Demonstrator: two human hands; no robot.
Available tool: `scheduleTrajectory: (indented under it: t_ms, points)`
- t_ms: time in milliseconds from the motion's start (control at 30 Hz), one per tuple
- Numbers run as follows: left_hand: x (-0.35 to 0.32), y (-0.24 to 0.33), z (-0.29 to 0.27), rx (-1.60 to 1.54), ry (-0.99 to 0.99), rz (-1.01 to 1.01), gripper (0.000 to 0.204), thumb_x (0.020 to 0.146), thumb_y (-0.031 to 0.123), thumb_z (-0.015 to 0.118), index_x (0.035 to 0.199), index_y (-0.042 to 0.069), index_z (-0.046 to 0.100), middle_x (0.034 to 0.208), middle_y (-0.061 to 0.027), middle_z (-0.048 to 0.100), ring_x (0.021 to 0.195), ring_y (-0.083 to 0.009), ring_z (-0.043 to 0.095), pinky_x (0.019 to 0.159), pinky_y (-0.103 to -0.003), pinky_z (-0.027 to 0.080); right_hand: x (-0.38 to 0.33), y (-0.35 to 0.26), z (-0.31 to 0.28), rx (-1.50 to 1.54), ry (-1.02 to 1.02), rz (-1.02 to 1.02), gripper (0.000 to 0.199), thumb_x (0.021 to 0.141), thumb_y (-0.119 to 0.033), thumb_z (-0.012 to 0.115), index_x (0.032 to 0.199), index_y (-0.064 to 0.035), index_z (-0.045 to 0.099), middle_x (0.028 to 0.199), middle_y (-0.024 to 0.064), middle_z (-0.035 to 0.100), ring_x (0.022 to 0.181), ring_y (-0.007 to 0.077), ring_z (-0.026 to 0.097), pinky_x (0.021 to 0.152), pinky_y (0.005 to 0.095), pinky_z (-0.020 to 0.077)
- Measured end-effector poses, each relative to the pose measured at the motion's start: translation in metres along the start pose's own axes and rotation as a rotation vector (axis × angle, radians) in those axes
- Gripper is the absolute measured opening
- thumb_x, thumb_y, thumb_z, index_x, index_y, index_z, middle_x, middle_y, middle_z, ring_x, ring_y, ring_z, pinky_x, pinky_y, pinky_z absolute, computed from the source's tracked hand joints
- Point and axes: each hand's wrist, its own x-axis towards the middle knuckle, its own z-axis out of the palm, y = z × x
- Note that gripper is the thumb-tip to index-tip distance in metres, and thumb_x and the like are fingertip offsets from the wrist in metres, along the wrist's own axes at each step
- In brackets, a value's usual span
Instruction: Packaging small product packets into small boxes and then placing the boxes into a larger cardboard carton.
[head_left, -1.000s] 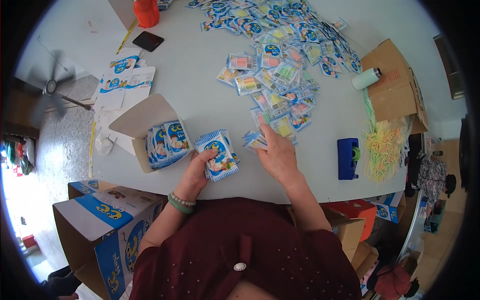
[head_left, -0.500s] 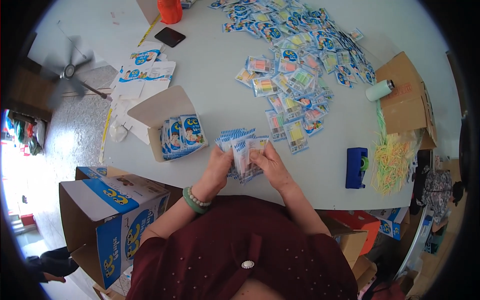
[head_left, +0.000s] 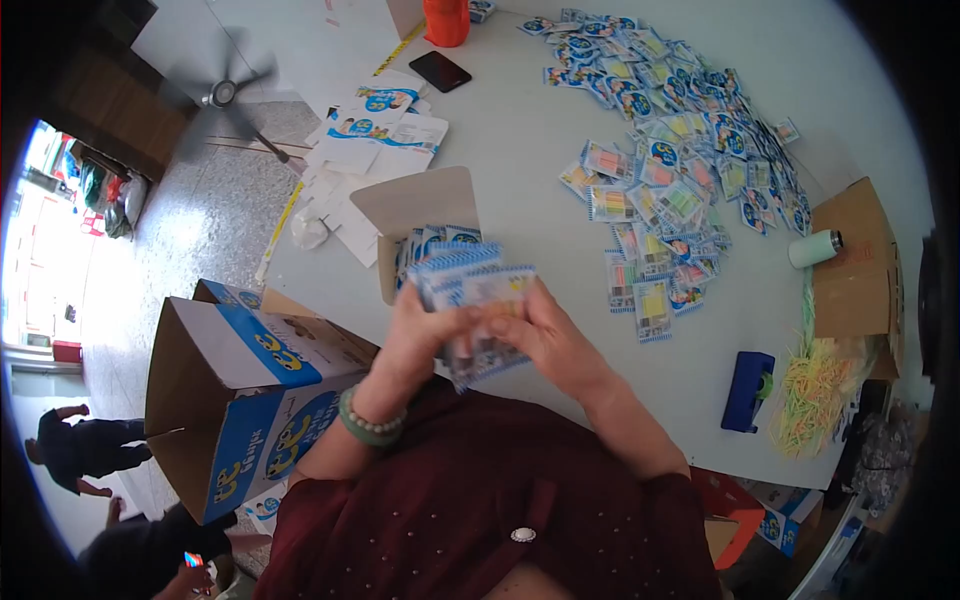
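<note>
Between my two hands I grip a stack of small clear-and-blue packets (head_left: 470, 285), raised above the table's front edge and slightly blurred. My left hand (head_left: 415, 330) wraps the stack's left side, thumb across the front. Fingers of my right hand (head_left: 555, 345) close on its right side, with the thumb pressed to the front packet. Just behind the stack stands an open white carton (head_left: 420, 205), its flap up and similar packets (head_left: 425, 240) upright inside, partly hidden by what I hold. A large heap of the same packets (head_left: 680, 130) covers the back right of the table.
White flattened cartons (head_left: 370, 140) and a black phone (head_left: 440, 70) lie at the back left. On the right are a blue tape dispenser (head_left: 748, 392), paper shreds (head_left: 815, 395), a pale green bottle (head_left: 815, 248) and a brown box (head_left: 855, 270). A big open carton (head_left: 235, 400) stands left.
The packet stack has been lifted closer to me and now covers part of the white carton. My view has turned, so the table appears shifted right. People show at the lower left.
</note>
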Motion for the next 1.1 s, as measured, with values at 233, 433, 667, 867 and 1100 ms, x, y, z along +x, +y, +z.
scheduleTrajectory:
  t_ms: [233,433,667,867,1100]
  points:
    - [0.045,0.019,-0.061,0.288,0.215,0.075,0.043,0.069,0.013,0.070,0.107,-0.002,0.056,0.073,-0.0052,0.065,0.062,-0.0121,0.061,0.060,-0.025,0.050,0.079,0.000,0.023,-0.499,0.021,0.192,0.056,0.084,-0.023,0.066,0.129,-0.0029,0.040,0.111,0.0107,0.058,0.100,0.0224,0.058,0.086,0.0341,0.0462]
    - [0.061,-0.001,-0.042,1.072,0.453,0.001,0.091,0.064,0.039,0.074,0.130,-0.005,0.029,0.096,-0.0245,0.065,0.093,-0.0383,0.063,0.080,-0.041,0.051,0.081,0.045,0.011,-1.358,0.320,-0.147,0.057,0.072,-0.021,0.071,0.121,-0.0040,0.048,0.111,0.0113,0.051,0.106,0.0294,0.050,0.092,0.0418,0.0375]
    - [0.072,0.004,-0.034,1.132,0.485,-0.107,0.097,0.064,0.051,0.074,0.127,-0.010,0.031,0.104,-0.0310,0.060,0.102,-0.0418,0.059,0.086,-0.042,0.048,0.080,0.052,0.002,-1.342,0.283,-0.505,0.030,0.075,-0.011,0.062,0.105,-0.0049,0.059,0.105,0.0093,0.055,0.105,0.0262,0.051,0.096,0.0442,0.0338]
    - [0.076,-0.025,-0.054,1.017,0.448,-0.014,0.091,0.068,0.055,0.071,0.122,-0.009,0.037,0.105,-0.0328,0.059,0.103,-0.0428,0.059,0.088,-0.043,0.047,0.075,0.043,0.002,-1.249,0.119,-0.275,0.030,0.084,-0.018,0.058,0.110,-0.0029,0.057,0.109,0.0095,0.059,0.107,0.0256,0.054,0.102,0.0482,0.0287]
    - [0.068,-0.008,-0.046,1.199,0.415,-0.081,0.080,0.080,0.054,0.062,0.124,-0.007,0.037,0.108,-0.0310,0.059,0.101,-0.0465,0.058,0.085,-0.045,0.048,0.062,0.039,0.003,-1.361,0.056,-0.396,0.052,0.082,-0.042,0.062,0.114,-0.0008,0.054,0.117,0.0143,0.054,0.117,0.0291,0.046,0.106,0.0567,0.0205]
